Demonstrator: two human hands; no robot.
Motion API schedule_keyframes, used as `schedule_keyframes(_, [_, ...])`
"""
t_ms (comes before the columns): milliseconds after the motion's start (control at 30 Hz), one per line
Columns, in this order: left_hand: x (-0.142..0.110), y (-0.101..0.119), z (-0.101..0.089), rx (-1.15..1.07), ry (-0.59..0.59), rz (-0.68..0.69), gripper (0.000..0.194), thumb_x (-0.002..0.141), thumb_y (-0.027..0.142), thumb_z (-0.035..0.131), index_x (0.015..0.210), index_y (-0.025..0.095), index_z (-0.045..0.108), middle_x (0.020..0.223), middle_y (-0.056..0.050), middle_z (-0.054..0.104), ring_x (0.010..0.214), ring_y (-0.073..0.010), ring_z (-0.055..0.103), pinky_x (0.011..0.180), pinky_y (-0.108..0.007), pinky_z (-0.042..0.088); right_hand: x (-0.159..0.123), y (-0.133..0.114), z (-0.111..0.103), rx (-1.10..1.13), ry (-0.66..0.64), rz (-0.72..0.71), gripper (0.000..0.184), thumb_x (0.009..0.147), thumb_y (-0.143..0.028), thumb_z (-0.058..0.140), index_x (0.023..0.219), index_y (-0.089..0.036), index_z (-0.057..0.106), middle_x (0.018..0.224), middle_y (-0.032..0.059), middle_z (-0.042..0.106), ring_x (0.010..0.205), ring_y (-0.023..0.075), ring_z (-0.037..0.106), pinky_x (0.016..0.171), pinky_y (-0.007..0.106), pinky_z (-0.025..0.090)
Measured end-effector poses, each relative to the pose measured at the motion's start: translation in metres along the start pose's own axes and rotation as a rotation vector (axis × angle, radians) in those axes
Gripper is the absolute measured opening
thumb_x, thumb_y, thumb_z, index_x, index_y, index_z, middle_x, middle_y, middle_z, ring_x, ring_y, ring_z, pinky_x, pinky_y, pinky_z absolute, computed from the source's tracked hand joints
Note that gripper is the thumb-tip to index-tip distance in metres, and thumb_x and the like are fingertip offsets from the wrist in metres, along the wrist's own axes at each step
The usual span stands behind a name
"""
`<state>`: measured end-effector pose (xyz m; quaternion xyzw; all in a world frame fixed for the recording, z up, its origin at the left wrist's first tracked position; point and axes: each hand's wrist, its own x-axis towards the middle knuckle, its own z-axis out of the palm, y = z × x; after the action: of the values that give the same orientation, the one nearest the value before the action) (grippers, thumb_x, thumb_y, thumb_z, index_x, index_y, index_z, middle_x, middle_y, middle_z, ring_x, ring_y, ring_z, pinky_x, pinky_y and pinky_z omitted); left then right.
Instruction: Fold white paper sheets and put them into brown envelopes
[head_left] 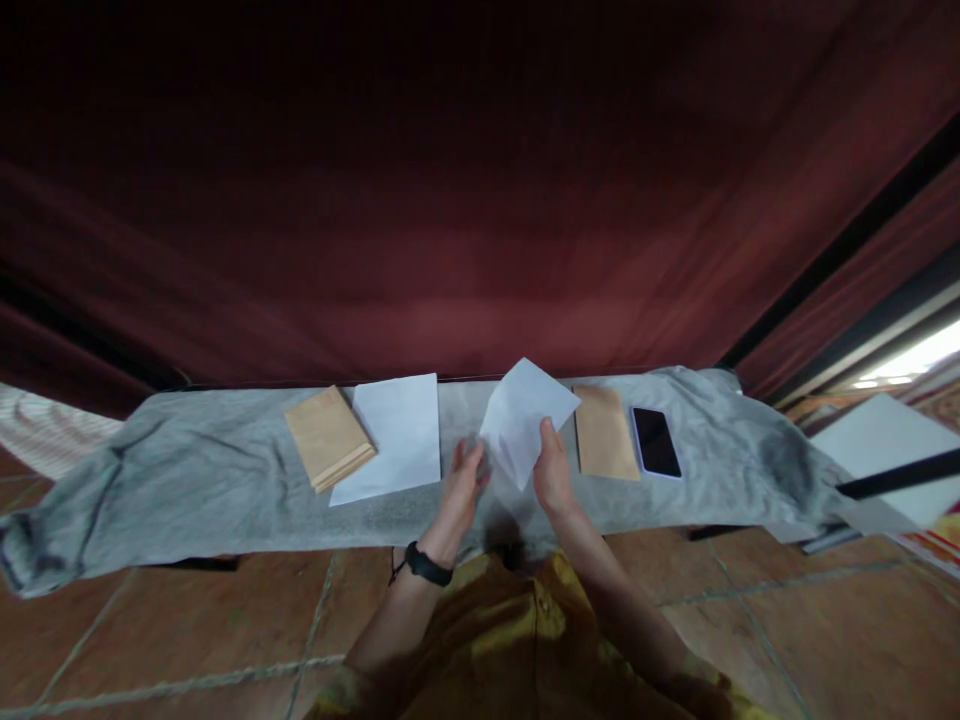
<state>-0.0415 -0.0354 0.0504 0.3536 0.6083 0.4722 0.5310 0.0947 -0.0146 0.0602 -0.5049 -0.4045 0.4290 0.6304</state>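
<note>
A white sheet of paper (pixel 525 415) is lifted above the grey cloth-covered table (pixel 210 480). My right hand (pixel 553 475) pinches its lower right part, thumb on top. Just left of the sheet's lower edge, my left hand (pixel 461 490), with a black band on the wrist, has its fingers loosely extended; whether they touch the paper is unclear. A stack of white sheets (pixel 394 435) and a stack of brown envelopes (pixel 328 437) lie to the left. One brown envelope (pixel 604 432) lies to the right.
A black phone (pixel 656 442) lies right of the single envelope. A dark red curtain hangs behind the table. A white board (pixel 874 440) and a dark bar stand at the right. Below the table is tiled floor.
</note>
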Motion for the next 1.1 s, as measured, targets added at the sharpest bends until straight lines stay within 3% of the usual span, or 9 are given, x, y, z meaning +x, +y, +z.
schedule_keyframes(133, [0.000, -0.024, 0.003, -0.115, -0.143, -0.041, 0.066, 0.084, 0.060, 0.066, 0.135, 0.020, 0.056, 0.130, -0.013, 0.069, 0.105, -0.0231, 0.073, 0.079, -0.032, 0.061, -0.003, 0.021, -0.003, 0.123, 0.021, 0.055, 0.060, 0.101, -0.054, 0.029, 0.134, -0.012, 0.055, 0.118, 0.0136, 0.073, 0.107, 0.0262, 0.070, 0.087, 0.039, 0.058])
schedule_keyframes(300, [0.017, -0.034, -0.009, -0.070, -0.050, 0.100, 0.067, 0.074, 0.033, 0.074, 0.136, 0.015, 0.055, 0.120, -0.011, 0.073, 0.104, -0.0255, 0.072, 0.090, -0.038, 0.058, -0.009, 0.060, -0.036, -0.125, 0.077, 0.124, 0.055, 0.091, -0.048, 0.044, 0.132, -0.013, 0.055, 0.113, 0.0141, 0.072, 0.089, 0.0231, 0.069, 0.074, 0.034, 0.057])
schedule_keyframes(433, [0.033, -0.038, -0.023, 0.172, 0.023, 0.215, 0.074, 0.074, 0.016, 0.067, 0.145, 0.016, 0.047, 0.121, -0.010, 0.072, 0.106, -0.0257, 0.070, 0.097, -0.042, 0.056, -0.012, 0.077, -0.070, -0.349, 0.109, 0.020, 0.063, 0.087, -0.043, 0.050, 0.143, -0.015, 0.047, 0.093, 0.0051, 0.069, 0.074, 0.0180, 0.064, 0.069, 0.031, 0.053])
schedule_keyframes(533, [0.035, -0.043, -0.027, 0.426, 0.103, 0.313, 0.074, 0.075, 0.012, 0.064, 0.147, 0.019, 0.047, 0.128, -0.010, 0.067, 0.117, -0.0275, 0.065, 0.107, -0.044, 0.051, -0.018, 0.081, -0.082, -0.539, 0.083, -0.094, 0.063, 0.088, -0.037, 0.050, 0.147, -0.016, 0.046, 0.106, 0.0103, 0.069, 0.086, 0.0218, 0.066, 0.079, 0.035, 0.054])
schedule_keyframes(633, [0.029, -0.048, -0.027, 0.638, 0.123, 0.404, 0.070, 0.079, 0.009, 0.059, 0.147, 0.019, 0.049, 0.136, -0.012, 0.060, 0.124, -0.0280, 0.061, 0.113, -0.043, 0.046, -0.026, 0.081, -0.086, -0.769, -0.008, -0.168, 0.052, 0.091, -0.032, 0.045, 0.140, -0.018, 0.054, 0.119, 0.0150, 0.066, 0.098, 0.0270, 0.067, 0.087, 0.041, 0.054])
schedule_keyframes(800, [0.018, -0.047, -0.030, 0.927, 0.108, 0.419, 0.062, 0.086, 0.011, 0.051, 0.148, 0.018, 0.049, 0.153, -0.016, 0.045, 0.130, -0.0295, 0.057, 0.112, -0.043, 0.046, -0.031, 0.075, -0.096, -1.096, -0.081, -0.244, 0.043, 0.094, -0.025, 0.042, 0.132, -0.018, 0.061, 0.122, 0.0162, 0.062, 0.102, 0.0281, 0.064, 0.089, 0.041, 0.054])
schedule_keyframes(933, [0.014, -0.044, -0.019, 1.170, 0.140, 0.549, 0.056, 0.094, 0.016, 0.044, 0.150, 0.019, 0.046, 0.164, -0.016, 0.033, 0.146, -0.0363, 0.038, 0.117, -0.055, 0.036, -0.019, 0.064, -0.085, -1.213, -0.121, -0.343, 0.040, 0.098, -0.028, 0.043, 0.130, -0.017, 0.063, 0.119, 0.0174, 0.064, 0.110, 0.0317, 0.060, 0.097, 0.047, 0.050])
schedule_keyframes(1100, [0.021, -0.055, 0.016, 1.250, -0.044, 0.610, 0.056, 0.100, 0.027, 0.038, 0.154, 0.012, 0.040, 0.164, -0.017, 0.032, 0.153, -0.0319, 0.027, 0.122, -0.053, 0.027, 0.004, 0.069, -0.030, -1.136, -0.332, -0.443, 0.046, 0.105, -0.029, 0.031, 0.137, -0.015, 0.060, 0.144, 0.0146, 0.058, 0.133, 0.0260, 0.051, 0.111, 0.043, 0.042])
